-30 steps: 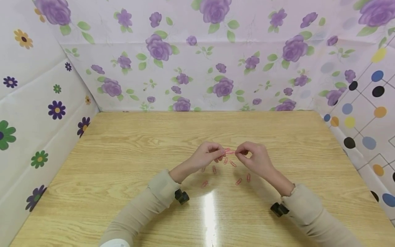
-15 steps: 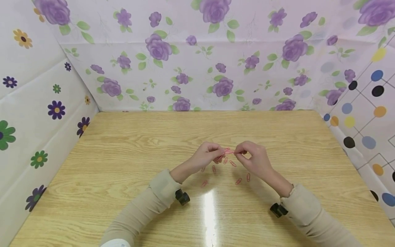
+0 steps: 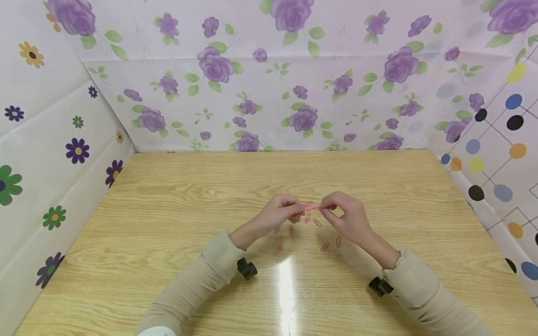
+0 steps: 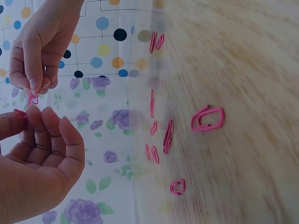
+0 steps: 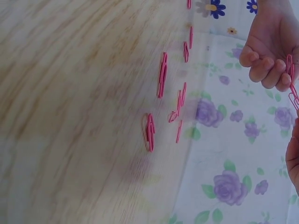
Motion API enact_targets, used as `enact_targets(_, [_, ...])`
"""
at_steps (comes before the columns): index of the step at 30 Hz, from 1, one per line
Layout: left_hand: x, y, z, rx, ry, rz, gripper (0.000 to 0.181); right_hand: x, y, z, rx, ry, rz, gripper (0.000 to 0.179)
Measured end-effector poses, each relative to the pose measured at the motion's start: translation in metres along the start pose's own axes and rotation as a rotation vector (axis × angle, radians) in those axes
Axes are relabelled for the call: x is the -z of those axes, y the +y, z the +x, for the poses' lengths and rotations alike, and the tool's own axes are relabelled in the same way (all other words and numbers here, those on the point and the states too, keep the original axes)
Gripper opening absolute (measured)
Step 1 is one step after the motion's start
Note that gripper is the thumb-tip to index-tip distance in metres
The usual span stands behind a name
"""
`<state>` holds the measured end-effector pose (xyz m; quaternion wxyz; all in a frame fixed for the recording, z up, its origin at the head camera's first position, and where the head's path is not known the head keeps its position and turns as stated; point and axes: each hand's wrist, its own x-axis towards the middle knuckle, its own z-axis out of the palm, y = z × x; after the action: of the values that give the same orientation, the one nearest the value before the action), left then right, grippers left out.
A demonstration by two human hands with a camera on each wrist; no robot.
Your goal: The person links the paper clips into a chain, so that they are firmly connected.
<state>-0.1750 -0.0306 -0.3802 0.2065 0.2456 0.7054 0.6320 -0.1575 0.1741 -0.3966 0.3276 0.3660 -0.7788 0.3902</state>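
Over the middle of the table, the left hand [image 3: 278,212] pinches a pink paper clip [image 5: 290,67] between thumb and index finger, its other fingers loosely curled. Facing it, the right hand [image 3: 346,215] pinches another pink paper clip [image 4: 33,98] with thumb and fingertips. In the right wrist view the two clips meet end to end in the narrow gap between the hands; I cannot tell whether they are hooked together. The right hand [image 5: 293,156] shows only partly at that view's edge. In the left wrist view, the left hand [image 4: 44,161] is palm-side to the camera.
Several loose pink paper clips lie scattered on the wooden table [image 3: 189,186] below the hands, among them one clip [image 3: 292,230] near the left hand and another clip [image 3: 338,241] below the right. Patterned cloth [image 3: 269,102] walls the table at the back and sides.
The right hand has shifted very slightly left, and the clips between the hands sit at a slightly different angle. The loose clips on the table have stayed put.
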Motion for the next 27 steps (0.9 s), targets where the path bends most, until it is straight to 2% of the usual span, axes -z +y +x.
enact_targets(3, [0.002, -0.011, 0.003, 0.006, 0.024, 0.011, 0.021, 0.002, 0.000, -0.001, -0.023, -0.002, 0.005, 0.028])
enact_targets(8, [0.002, -0.010, 0.002, 0.002, 0.055, 0.002, 0.019, 0.005, 0.000, -0.001, -0.092, -0.017, 0.036, 0.026])
enact_targets(11, [0.002, -0.012, 0.003, -0.013, 0.057, -0.048, 0.017, 0.007, -0.005, 0.001, -0.142, -0.035, 0.056, 0.025])
enact_targets(17, [0.003, -0.015, 0.003, -0.045, 0.042, -0.194, 0.015, 0.012, -0.030, 0.014, -0.222, -0.072, 0.083, 0.021])
enact_targets(23, [0.002, -0.014, 0.003, 0.004, 0.001, -0.304, 0.010, 0.012, -0.039, 0.019, -0.224, -0.081, 0.106, 0.022])
enact_targets(27, [0.002, -0.013, 0.003, 0.035, -0.001, -0.298, 0.012, 0.011, -0.039, 0.019, -0.205, -0.078, 0.110, 0.022])
